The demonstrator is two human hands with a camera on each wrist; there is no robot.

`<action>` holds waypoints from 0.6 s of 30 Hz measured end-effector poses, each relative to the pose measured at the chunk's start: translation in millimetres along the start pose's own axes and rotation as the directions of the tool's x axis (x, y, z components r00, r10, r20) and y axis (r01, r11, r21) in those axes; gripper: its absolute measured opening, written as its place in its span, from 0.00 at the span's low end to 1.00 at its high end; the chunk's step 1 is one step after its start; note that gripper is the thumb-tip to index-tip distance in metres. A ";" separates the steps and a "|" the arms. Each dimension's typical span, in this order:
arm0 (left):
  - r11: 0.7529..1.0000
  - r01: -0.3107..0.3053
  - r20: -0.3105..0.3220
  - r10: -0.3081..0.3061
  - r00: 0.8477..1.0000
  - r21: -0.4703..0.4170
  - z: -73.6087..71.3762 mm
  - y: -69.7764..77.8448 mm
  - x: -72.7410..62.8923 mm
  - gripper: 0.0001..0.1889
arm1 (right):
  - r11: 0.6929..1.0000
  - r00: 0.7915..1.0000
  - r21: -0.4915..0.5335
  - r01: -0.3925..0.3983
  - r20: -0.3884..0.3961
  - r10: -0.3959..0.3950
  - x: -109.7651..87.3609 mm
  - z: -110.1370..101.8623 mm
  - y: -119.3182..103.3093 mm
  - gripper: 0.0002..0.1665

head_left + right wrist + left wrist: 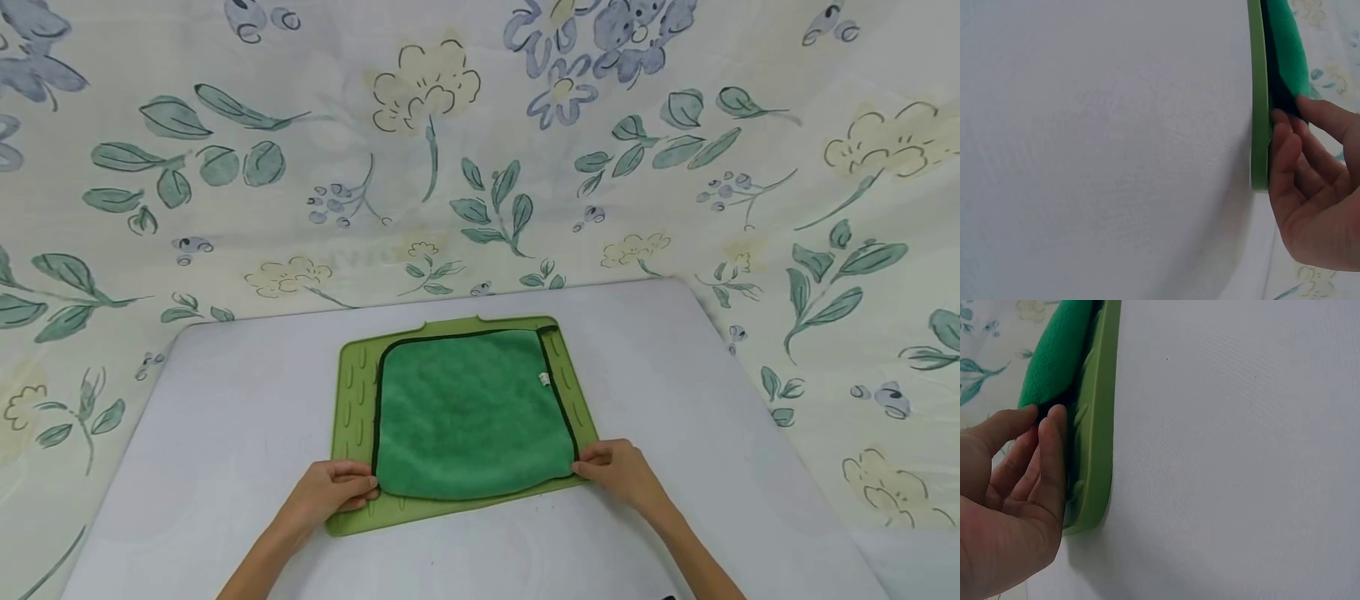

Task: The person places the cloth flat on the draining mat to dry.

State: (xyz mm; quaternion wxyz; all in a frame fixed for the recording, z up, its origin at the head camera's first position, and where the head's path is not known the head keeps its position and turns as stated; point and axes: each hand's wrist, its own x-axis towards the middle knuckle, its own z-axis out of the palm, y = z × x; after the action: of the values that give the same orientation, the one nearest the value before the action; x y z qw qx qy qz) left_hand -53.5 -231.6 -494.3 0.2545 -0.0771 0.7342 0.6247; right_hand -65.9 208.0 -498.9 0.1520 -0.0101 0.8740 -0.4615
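Note:
A green cloth (472,408) with dark edging and a small white tag lies folded over a lighter green ribbed tray (352,417). At its near left corner, my left hand (333,490) pinches the cloth between thumb and fingers. My right hand (618,468) pinches the near right corner. In the left wrist view the thumb of the left hand (1019,481) presses on the bulging cloth fold (1063,353), close over the tray's ridges. The right wrist view shows the right hand (1316,181) with its fingers beside the tray's rim (1260,125), holding the cloth's dark edge.
The tray stands on a white table (255,400) with rounded far corners. Behind and around the table hangs a floral-printed fabric (480,167). A small dark object (670,597) shows at the bottom edge of the head view.

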 end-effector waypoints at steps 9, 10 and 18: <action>0.999 0.015 -0.043 -0.013 0.999 0.040 4.8 6.2 -3.4 0.13 | 0.991 0.997 0.110 -0.073 -0.021 0.076 0.5 1.5 -1.5 0.10; 0.999 0.023 -0.048 -0.020 0.999 0.047 5.3 6.2 -3.9 0.13 | 0.991 0.996 0.107 -0.083 -0.023 0.085 0.0 1.7 -1.2 0.10; 0.991 0.081 -0.124 -0.068 0.990 0.103 11.2 3.2 -5.8 0.12 | 0.989 0.991 0.088 -0.118 -0.054 0.123 -4.6 4.2 -2.7 0.08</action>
State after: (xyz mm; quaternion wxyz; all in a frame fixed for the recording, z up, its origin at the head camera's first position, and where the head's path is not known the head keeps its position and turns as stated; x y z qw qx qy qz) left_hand -46.8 -221.4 -489.7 0.2366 -0.1281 0.7775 0.5684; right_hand -60.7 203.8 -497.8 0.1538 0.0631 0.8568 -0.4881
